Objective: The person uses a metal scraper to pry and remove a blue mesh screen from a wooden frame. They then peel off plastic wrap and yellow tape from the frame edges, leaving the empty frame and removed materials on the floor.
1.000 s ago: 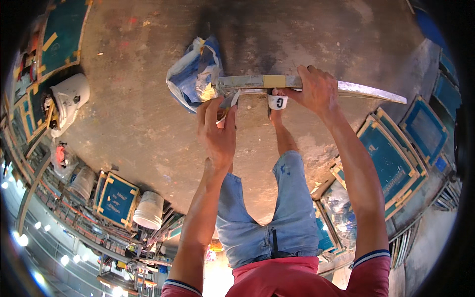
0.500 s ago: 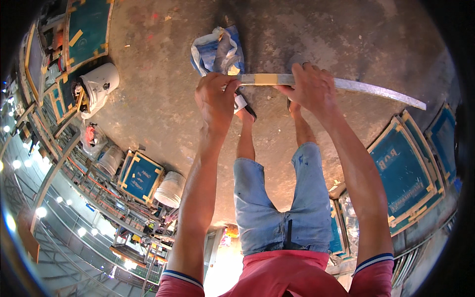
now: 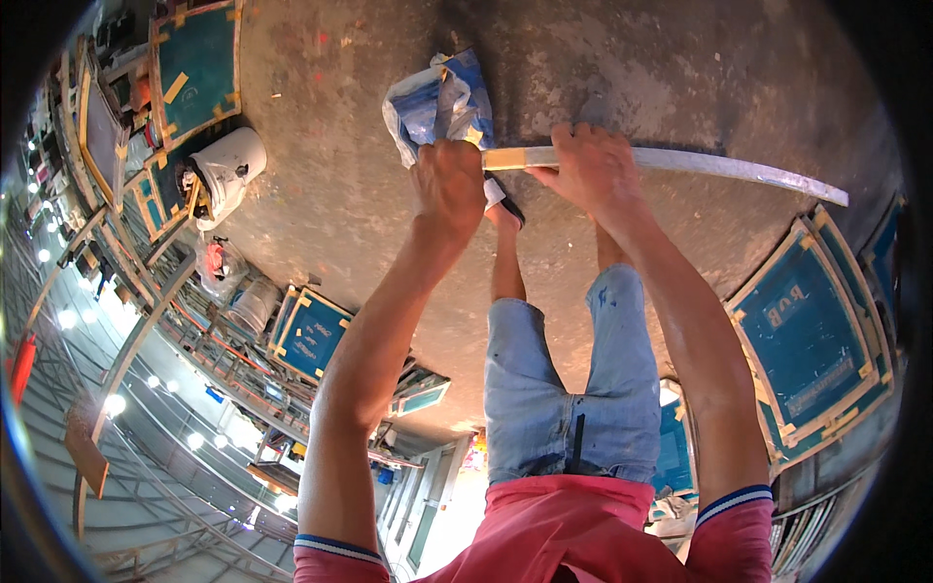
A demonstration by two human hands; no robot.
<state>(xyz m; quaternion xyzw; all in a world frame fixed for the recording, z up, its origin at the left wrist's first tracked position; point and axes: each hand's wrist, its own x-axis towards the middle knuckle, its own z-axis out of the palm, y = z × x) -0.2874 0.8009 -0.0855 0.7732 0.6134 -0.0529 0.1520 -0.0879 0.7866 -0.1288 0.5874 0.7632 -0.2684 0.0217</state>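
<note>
Red shirt (image 3: 573,530): one, at 5 o'clock.
Denim shorts (image 3: 622,360): one pair, between 4 and 5 o'clock, above the shirt in the view.
Left hand (image 3: 449,185): one of two, at 12 o'clock, fingers curled in and pressed together round the strip; how the thumb lay I could not tell. Half a second before, grey strip showed between this hand and the tape; now the hand sat right beside the tape.
Right hand (image 3: 595,173): between 1 and 2 o'clock, fingers side by side over the strip's far edge, thumb reaching toward 9 o'clock, pinching the strip between.
Strip (image 3: 724,166): one, long and pale grey, held out in front of the legs from 12 o'clock to past 2. Its long axis ran 9 to 3 o'clock, the free end pointing right and dipping slightly.
Yellow tape (image 3: 504,158): one band, on the strip between the hands.
Sandal (image 3: 494,191): one showed, white-strapped, just below the tape.
Blue-and-white sack (image 3: 418,109): one, on the floor just beyond the left hand.
White bucket (image 3: 238,163): one, at 10 o'clock.
Teal framed panels (image 3: 816,340): at least two overlapped at 3 o'clock.
</note>
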